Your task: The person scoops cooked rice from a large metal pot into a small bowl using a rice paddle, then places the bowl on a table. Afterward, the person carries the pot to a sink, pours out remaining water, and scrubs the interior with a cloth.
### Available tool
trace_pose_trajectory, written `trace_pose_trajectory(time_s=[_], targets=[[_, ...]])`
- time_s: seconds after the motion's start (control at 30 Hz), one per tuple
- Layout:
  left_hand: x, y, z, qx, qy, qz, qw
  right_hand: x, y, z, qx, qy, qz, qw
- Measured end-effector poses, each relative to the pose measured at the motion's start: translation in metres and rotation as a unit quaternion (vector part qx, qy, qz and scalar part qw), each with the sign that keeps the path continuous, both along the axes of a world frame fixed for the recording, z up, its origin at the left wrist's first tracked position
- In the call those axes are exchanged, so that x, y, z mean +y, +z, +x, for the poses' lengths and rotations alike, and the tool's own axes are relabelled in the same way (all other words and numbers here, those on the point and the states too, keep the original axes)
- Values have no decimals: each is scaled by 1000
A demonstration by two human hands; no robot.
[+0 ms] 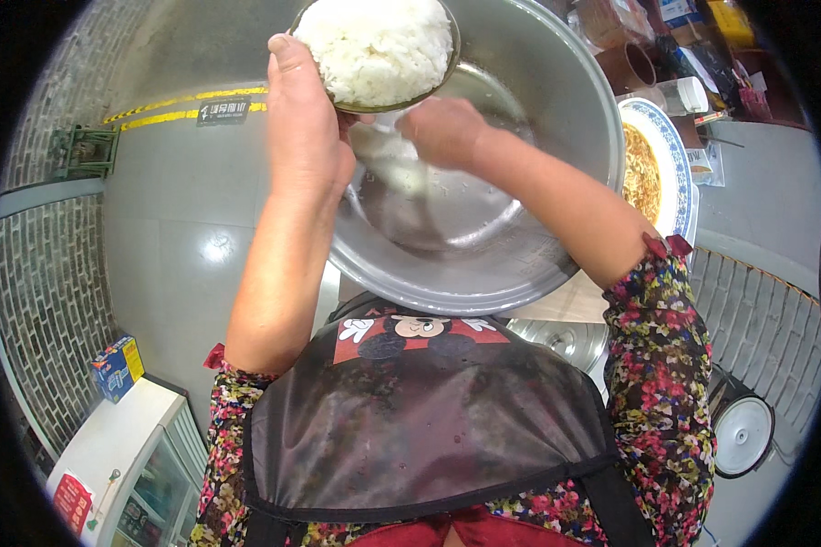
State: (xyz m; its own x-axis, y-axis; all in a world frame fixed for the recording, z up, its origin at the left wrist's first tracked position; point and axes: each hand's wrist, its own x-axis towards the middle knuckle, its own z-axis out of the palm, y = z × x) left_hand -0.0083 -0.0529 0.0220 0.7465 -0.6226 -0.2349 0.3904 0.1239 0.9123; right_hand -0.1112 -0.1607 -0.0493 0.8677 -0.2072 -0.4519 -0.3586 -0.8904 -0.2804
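Observation:
My left hand (306,113) is shut on a dark-rimmed bowl (376,108), its thumb along the rim. White cooked rice (376,51) is heaped in the bowl, which I hold over a large grey metal inner pot (568,96). Below the bowl's right side, my right hand (445,133) is curled around a pale utensil (385,125). Motion blur and the bowl obscure the utensil's shape. Stray rice grains and a wet sheen show on the bottom of the pot.
Right of the pot stands a blue-and-white patterned plate (684,171) with food in brownish sauce (640,171). Jars and packets crowd the upper right. A metal lid (561,338) lies near my apron. At lower left is a white glass-fronted cabinet (120,444) with a box (118,368) on top.

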Motion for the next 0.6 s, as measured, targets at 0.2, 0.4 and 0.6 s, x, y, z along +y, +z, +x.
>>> trace_pose_trajectory(time_s=[0.2,0.4,0.6], targets=[[-1,-5,1,-4,-29,-12,999,33,19,-31,74,21,91,993],[-3,-6,-1,3,-41,-6,999,22,8,-60,17,-75,235,969],[-3,-4,-7,6,-57,11,998,-15,77,-98,80,-226,443,864]])
